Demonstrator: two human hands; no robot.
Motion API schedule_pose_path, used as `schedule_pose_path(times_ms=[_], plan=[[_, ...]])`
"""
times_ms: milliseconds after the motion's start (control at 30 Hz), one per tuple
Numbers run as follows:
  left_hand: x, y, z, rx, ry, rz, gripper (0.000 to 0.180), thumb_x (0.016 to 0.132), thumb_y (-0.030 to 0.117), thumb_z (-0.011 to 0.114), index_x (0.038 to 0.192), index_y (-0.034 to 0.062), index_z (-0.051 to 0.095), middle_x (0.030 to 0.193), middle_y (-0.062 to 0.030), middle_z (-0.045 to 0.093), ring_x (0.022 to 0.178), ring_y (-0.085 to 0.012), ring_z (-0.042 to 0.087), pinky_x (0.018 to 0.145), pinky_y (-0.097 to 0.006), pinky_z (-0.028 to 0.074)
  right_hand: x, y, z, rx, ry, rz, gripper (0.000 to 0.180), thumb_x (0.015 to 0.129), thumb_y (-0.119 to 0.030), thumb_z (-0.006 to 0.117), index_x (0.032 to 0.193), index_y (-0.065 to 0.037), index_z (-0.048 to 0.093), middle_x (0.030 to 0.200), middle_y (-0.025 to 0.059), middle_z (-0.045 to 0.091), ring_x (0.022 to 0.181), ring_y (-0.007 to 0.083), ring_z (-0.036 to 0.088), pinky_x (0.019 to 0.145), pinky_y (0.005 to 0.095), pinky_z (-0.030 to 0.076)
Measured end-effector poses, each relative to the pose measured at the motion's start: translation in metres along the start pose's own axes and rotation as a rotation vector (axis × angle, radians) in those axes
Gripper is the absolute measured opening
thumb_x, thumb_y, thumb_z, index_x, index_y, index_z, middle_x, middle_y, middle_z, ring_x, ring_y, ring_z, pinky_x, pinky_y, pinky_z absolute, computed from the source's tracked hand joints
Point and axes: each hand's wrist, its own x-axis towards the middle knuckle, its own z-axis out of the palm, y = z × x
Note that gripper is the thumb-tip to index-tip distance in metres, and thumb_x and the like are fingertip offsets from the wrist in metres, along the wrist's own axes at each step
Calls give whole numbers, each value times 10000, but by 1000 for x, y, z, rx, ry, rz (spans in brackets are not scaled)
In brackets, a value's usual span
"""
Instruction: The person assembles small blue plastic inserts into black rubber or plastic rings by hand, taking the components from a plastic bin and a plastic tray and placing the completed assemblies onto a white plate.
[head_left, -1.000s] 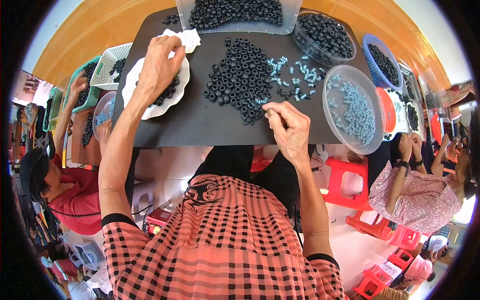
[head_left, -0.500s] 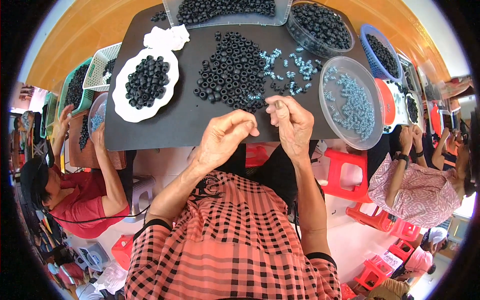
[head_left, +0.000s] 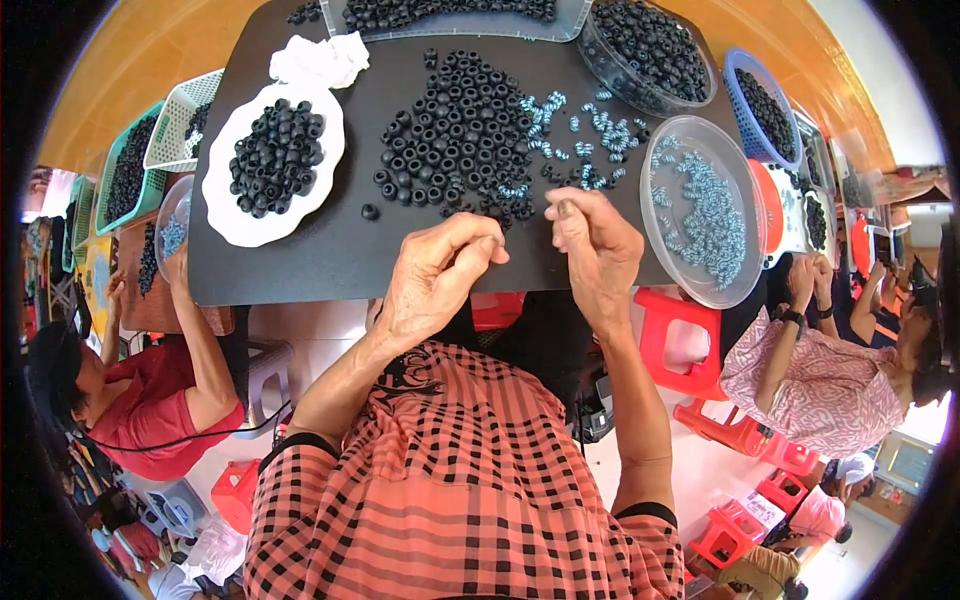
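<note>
Both hands hover at the near edge of a dark table, a small gap between them. My left hand (head_left: 440, 268) is closed, thumb pressed to bent fingers; whatever it holds, if anything, is hidden. My right hand (head_left: 600, 245) also pinches with thumb and fingers, its contents too small to make out. Just beyond lies a pile of round black beads (head_left: 455, 130) with wide holes. Small blue-and-white striped coil-shaped pieces (head_left: 612, 130) are scattered at its right. One black bead (head_left: 370, 212) sits apart, left of the pile.
Left stands a scalloped white plate (head_left: 225, 215) of black beads, behind it crumpled white tissue (head_left: 320, 60). Right, a round clear tub (head_left: 655, 230) holds blue coils. A clear bowl (head_left: 650, 100) and a clear bin (head_left: 480, 28) hold black beads. People sit at both sides.
My hands have drawn a little farther apart. A lone black bead now rests left of the pile. The view has shifted slightly.
</note>
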Motion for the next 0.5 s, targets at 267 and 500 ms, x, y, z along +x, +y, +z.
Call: schedule_pose_path(times_ms=[267,500], plan=[[5,-5,-2,-36,-33,-3,110,918,45,533,935,-19,620,805,-54,627,734,-102,577,667,-262,467,28,-8,4,-579,-166,-318,173,789,34,667,946,-36,683,898,68,657,597,118,567,540,266,449],[5,-1,0,-2,-31,24,91,900,30,537,919,-19,611,780,-64,611,739,-132,575,679,-279,468,42,-18,5,-804,-356,-286,148,774,-40,663,920,-30,686,873,89,614,833,272,635,726,376,519]])
